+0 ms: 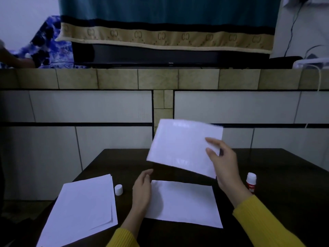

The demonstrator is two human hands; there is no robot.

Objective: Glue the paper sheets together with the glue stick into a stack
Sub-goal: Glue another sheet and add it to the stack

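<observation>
Yellow sleeves (263,221) lowest in view, both forearms reaching up over a dark table (284,175). Right hand (225,164) pinching one raised sheet (183,147) by its right edge, thumb on the near face, sheet tilted and held clear of the table. Left hand (142,189) with fingers straight and loose, gripping nothing, lying at the left edge of a flat sheet (183,204); hard to tell whether touching the paper or hovering just above it. Flat sheet directly beneath the raised one, apart from it.

Further out: stack of loose sheets (83,209) at the left, slightly fanned; small white cap (118,189) between that stack and the left hand; glue stick (251,181) upright at the right, just behind the right wrist, uncapped by the look of the separate cap.

Step in hand, by judgement: bringing the raised sheet down onto the flat one to bond them. Faint sheen near its top and bottom edges, possibly glue, not certain.

Next move calls for squaring corners over the flat sheet before contact, lowering one edge first, then smoothing outward with the left palm to avoid creases
</observation>
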